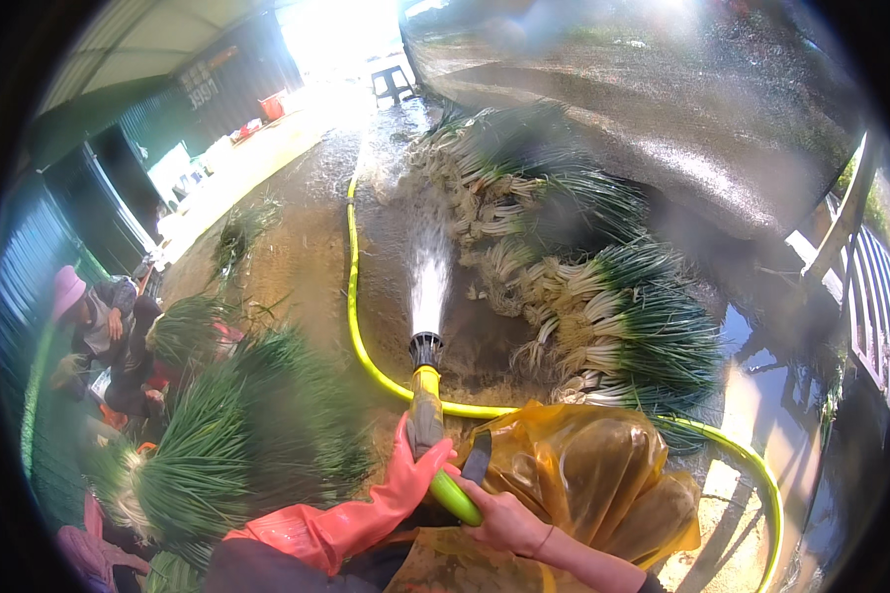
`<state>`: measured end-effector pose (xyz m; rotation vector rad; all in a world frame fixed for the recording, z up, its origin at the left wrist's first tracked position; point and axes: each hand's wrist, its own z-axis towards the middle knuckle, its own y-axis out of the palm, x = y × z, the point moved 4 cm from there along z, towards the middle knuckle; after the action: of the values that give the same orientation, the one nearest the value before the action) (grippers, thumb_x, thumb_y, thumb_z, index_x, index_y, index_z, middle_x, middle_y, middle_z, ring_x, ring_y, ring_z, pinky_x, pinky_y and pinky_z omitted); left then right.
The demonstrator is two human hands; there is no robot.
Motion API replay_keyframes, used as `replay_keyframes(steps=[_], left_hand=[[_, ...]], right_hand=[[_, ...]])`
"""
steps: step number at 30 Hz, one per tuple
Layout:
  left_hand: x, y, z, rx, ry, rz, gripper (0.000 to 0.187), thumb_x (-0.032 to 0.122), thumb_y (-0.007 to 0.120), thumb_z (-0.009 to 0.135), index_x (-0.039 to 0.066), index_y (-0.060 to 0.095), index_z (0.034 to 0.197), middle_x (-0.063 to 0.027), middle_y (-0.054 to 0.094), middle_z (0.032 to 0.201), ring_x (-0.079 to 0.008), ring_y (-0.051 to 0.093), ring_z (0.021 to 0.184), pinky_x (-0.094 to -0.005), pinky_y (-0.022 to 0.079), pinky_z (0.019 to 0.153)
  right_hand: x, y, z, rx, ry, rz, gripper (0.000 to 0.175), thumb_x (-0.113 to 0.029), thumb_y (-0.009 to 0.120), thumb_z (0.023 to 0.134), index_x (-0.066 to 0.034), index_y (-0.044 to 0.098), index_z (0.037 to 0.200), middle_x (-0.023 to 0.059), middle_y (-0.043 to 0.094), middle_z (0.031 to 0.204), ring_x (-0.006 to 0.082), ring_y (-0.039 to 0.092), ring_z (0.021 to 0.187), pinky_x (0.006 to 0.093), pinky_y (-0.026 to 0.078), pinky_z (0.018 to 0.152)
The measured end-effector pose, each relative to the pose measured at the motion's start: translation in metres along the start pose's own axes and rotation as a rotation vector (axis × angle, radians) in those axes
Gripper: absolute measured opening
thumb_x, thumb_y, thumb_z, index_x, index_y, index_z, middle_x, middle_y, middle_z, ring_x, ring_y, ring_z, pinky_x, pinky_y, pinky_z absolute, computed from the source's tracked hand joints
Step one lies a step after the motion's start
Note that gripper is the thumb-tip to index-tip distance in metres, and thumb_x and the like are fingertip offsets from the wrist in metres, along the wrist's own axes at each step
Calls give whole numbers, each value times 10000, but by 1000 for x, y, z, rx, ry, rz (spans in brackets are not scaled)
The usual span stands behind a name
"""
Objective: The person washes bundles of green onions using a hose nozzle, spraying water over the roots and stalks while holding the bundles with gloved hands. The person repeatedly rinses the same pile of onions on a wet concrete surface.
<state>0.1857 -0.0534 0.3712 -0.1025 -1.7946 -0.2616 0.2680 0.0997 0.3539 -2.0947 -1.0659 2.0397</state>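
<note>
My left hand [415,467], in a long pink rubber glove, is wrapped around the grip of a yellow and grey hose nozzle [426,393]. My bare right hand [500,519] holds the green rear end of the same nozzle, just behind the left. White water [430,274] sprays from the black nozzle tip away from me onto the wet ground. To the right of the spray lie bundles of green onions [623,326], their pale roots facing the water. A translucent amber plastic apron [578,474] covers my lap.
A yellow hose [354,296] curves across the floor and around my right side. More green onions [208,430] are heaped at the left, near a seated person in a pink hat [68,290]. A dark stool [391,83] stands far back; dark netting [638,111] hangs at the right.
</note>
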Motion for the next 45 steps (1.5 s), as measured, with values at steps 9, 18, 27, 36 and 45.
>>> replay_keyframes(steps=[9, 18, 27, 36, 45], left_hand=[[4, -26, -34, 214, 11, 36, 715, 83, 602, 1009, 85, 151, 1564, -204, 659, 1037, -300, 737, 786, -417, 607, 761], [4, -18, -21, 167, -35, -31, 767, 56, 612, 999, 129, 130, 1592, -210, 653, 1060, -290, 728, 789, -420, 607, 745], [5, -48, -43, 374, 17, 12, 641, 103, 582, 1025, 94, 194, 1535, -199, 653, 1056, -305, 731, 777, -426, 619, 724], [3, -53, -46, 397, 22, 13, 735, 155, 621, 1025, 120, 135, 1576, -210, 661, 1078, -288, 721, 806, -410, 606, 744], [-5, -61, -55, 449, 28, -106, 865, 102, 703, 970, 107, 84, 1575, -136, 632, 1051, -235, 696, 805, -379, 593, 717]], right_hand=[[-9, 5, 17, -166, -202, 16, 912, -162, 705, 786, -171, 278, 1591, 286, 681, 804, 474, 680, 743, 549, 534, 663], [-6, 0, 17, -135, -173, -42, 891, -189, 702, 815, -147, 280, 1598, 285, 689, 817, 463, 694, 746, 543, 545, 675], [-17, 5, 47, -274, -359, 38, 804, -196, 723, 835, -121, 362, 1550, 289, 675, 797, 475, 679, 732, 552, 531, 663], [-24, 1, 48, -303, -330, -23, 865, -283, 757, 839, -160, 334, 1583, 292, 694, 854, 475, 692, 773, 542, 558, 698], [-28, 2, 50, -390, -294, 43, 903, -380, 751, 890, -204, 266, 1630, 306, 696, 901, 486, 684, 828, 533, 554, 760]])
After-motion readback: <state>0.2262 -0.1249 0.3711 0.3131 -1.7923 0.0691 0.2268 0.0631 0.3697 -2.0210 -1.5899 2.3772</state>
